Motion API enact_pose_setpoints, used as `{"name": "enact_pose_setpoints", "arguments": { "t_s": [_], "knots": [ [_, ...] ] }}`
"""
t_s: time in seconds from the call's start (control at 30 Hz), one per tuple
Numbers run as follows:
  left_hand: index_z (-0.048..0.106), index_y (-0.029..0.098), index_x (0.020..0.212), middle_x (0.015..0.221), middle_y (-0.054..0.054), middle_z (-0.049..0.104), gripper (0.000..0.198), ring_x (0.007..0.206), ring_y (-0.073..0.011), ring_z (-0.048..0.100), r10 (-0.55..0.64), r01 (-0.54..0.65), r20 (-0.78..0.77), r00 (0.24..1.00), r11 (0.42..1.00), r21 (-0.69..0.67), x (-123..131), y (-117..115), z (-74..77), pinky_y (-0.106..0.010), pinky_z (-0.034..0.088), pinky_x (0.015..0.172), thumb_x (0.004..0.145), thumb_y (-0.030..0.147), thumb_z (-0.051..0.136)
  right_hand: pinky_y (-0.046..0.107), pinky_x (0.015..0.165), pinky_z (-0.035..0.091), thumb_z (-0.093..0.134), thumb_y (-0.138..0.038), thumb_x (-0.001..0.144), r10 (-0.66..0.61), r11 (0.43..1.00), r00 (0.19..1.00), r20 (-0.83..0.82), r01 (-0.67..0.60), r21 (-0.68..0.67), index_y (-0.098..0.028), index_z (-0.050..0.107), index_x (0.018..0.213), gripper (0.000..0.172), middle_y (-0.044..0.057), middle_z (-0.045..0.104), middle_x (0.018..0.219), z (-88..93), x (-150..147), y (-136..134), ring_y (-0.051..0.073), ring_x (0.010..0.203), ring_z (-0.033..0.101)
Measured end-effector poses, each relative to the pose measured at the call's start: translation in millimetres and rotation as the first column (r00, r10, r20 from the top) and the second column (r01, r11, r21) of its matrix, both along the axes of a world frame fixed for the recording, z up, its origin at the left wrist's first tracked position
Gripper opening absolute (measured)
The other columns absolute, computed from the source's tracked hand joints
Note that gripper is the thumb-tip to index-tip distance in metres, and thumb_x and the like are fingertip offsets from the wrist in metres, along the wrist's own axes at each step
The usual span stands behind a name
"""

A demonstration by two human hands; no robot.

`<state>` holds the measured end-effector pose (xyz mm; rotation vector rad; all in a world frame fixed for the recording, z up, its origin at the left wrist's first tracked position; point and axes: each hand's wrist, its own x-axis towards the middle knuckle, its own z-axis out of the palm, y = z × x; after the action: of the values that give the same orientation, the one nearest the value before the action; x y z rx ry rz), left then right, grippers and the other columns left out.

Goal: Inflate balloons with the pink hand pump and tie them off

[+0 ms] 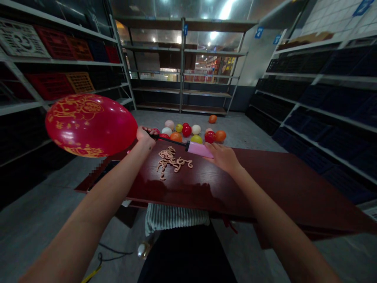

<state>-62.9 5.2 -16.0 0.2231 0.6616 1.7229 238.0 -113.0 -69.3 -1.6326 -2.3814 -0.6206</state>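
My left hand [145, 136] is closed around the neck of a big inflated red balloon [90, 125] with gold print, holding it onto the black nozzle of a pink hand pump [198, 149]. My right hand [223, 156] grips the pump's pink body, just above the dark red table [265, 177]. The balloon hangs out to the left, past the table's edge. A small heap of limp pale balloons [172, 160] lies on the table between my hands.
Several inflated balloons [191, 133] in red, orange, yellow and white lie on the floor beyond the table. Metal shelving lines the left, right and back walls, with red crates [55, 45] on the left. A cable [103, 257] trails on the floor near my legs.
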Motion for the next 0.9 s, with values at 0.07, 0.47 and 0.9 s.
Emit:
{"name": "enact_pose_setpoints", "arguments": {
  "t_s": [0.07, 0.47, 0.9],
  "knots": [
    [0.026, 0.021, 0.065, 0.046, 0.007, 0.029, 0.033, 0.032, -0.007, 0.026, 0.033, -0.032, 0.029, 0.999, 0.999, -0.015, -3.4, -2.5, 8.4, -0.02, 0.023, 0.037, 0.095, 0.019, 0.04, 0.033, 0.077, 0.046, 0.054, -0.05, 0.099, 0.011, 1.0, 1.0, -0.021, -0.011, 0.013, -0.02, 0.052, 0.143, 0.054, 0.015, 0.069, 0.123, 3.7, -3.8, -6.7, 0.028, 0.104, 0.067],
    [0.029, 0.02, 0.062, 0.048, 0.008, 0.028, 0.033, 0.032, -0.0057, 0.023, 0.033, -0.03, 0.036, 0.999, 0.998, -0.058, 26.0, -36.7, 16.0, -0.02, 0.021, 0.037, 0.091, 0.01, 0.043, 0.033, 0.072, 0.049, 0.061, -0.047, 0.091, 0.072, 0.997, 0.99, -0.125, -0.077, -0.029, -0.02, 0.058, 0.136, 0.052, 0.013, 0.074, 0.115, 40.5, -67.0, -21.1, 0.026, 0.09, 0.072],
    [0.034, 0.022, 0.058, 0.041, 0.006, 0.032, 0.041, 0.031, -0.0094, 0.029, -0.138, 0.154, -0.204, 0.969, 0.986, 0.063, 83.6, -72.5, -25.1, -0.024, 0.024, 0.036, 0.092, 0.032, 0.053, 0.035, 0.082, 0.05, 0.066, -0.049, 0.087, -0.102, 0.95, 0.84, -0.534, -0.076, -0.302, -0.024, 0.052, 0.134, 0.055, 0.009, 0.074, 0.118, 4.4, -107.7, -17.7, 0.031, 0.107, 0.072]
  ]
}}
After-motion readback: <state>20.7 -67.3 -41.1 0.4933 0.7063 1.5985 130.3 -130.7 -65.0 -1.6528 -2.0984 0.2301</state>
